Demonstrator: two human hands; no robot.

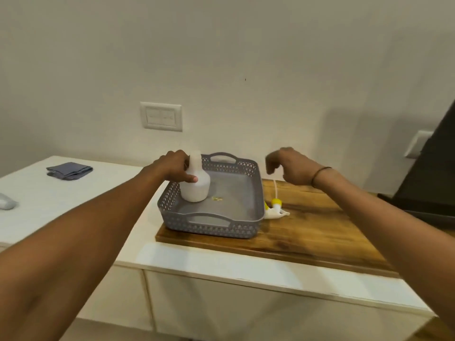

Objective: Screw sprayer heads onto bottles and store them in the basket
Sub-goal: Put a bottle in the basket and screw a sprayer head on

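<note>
Your left hand [173, 167] grips the white bottle [196, 183] standing uncapped in the grey basket [248, 227], while your right hand [290, 166] hovers loosely curled and empty above the yellow-tipped sprayer head [275, 207] lying just beside the basket on the wooden board [307, 232] atop the tabletop [98, 217].

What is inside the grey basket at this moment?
Inside the grey basket stands a white bottle without sprayer, held by the left hand, plus small yellowish bits. The bottle hides the floor beneath it.
</note>
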